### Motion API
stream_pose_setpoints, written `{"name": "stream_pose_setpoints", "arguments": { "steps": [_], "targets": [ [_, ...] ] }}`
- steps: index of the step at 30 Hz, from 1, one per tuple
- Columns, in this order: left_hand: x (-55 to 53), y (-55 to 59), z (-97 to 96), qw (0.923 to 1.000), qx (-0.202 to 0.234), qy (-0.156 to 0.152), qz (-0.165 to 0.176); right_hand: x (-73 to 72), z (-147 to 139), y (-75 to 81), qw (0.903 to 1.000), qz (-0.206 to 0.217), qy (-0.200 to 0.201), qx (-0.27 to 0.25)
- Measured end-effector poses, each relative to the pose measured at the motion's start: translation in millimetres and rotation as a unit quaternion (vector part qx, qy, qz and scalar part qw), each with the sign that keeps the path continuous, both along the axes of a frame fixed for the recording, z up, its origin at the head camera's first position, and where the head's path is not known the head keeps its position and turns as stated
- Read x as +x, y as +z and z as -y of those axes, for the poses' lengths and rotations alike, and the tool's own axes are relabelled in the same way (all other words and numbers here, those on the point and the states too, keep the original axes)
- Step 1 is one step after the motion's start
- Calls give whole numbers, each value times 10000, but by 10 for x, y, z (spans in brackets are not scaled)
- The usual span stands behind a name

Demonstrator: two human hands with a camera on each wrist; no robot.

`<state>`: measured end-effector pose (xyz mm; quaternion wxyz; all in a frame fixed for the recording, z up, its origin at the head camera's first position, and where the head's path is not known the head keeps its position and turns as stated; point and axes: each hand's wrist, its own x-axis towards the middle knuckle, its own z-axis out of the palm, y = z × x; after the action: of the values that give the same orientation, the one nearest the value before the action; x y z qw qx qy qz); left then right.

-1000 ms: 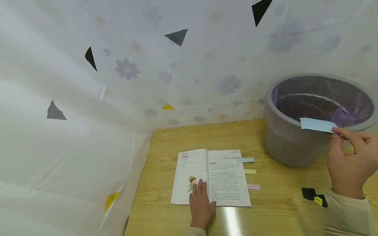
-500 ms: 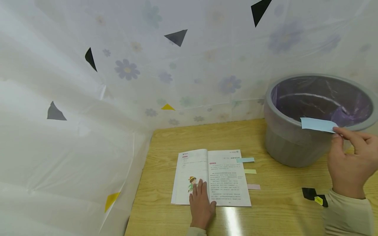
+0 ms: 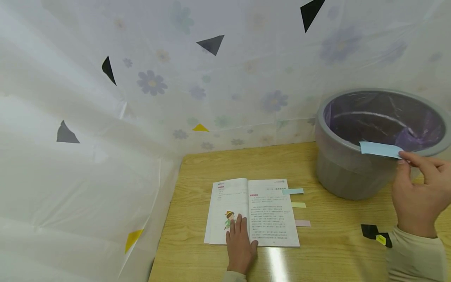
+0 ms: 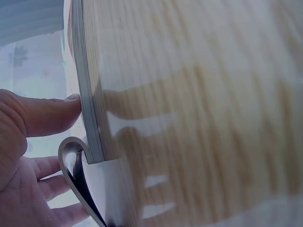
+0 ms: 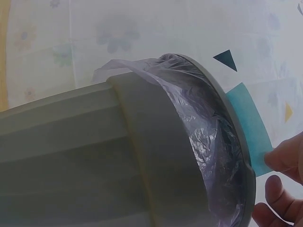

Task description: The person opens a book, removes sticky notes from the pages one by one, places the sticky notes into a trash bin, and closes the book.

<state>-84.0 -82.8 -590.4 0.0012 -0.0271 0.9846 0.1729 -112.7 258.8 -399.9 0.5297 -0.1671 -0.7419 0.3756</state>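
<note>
My right hand point(image 3: 421, 192) pinches one end of a light blue paper strip point(image 3: 379, 149) between thumb and forefinger. The strip overlaps the near rim of a grey trash bin point(image 3: 347, 172) in the head view; the right wrist view shows the strip point(image 5: 251, 125) beside the rim. An open book point(image 3: 271, 219) lies on the table, with blue, yellow and pink sticky tabs point(image 3: 298, 205) jutting from its right page edge. My left hand point(image 3: 240, 244) rests on the left page with fingers extended, by a cartoon child. In the left wrist view, the thumb lies along the book's page edge point(image 4: 87, 94).
A purple plastic liner point(image 5: 203, 123) lines the bin, which stands at the table's back right. Black pieces with a yellow label point(image 3: 375, 234) lie by the right sleeve point(image 3: 415, 254). A flowered sheet point(image 3: 246, 78) hangs behind the wooden table point(image 3: 190, 203).
The right hand and the blue strip have shifted very slightly to the right. The left hand and the book have stayed put.
</note>
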Motion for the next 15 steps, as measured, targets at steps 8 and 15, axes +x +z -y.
{"name": "stream_pose_setpoints", "arguments": {
  "steps": [8,15],
  "targets": [
    [-6,-12,4,10000,-19,-29,13,-10,-22,-34,10000,59,-3,10],
    [-8,-8,6,10000,-14,-51,14,-13,-37,-58,9999,161,-33,37]
  ]
}}
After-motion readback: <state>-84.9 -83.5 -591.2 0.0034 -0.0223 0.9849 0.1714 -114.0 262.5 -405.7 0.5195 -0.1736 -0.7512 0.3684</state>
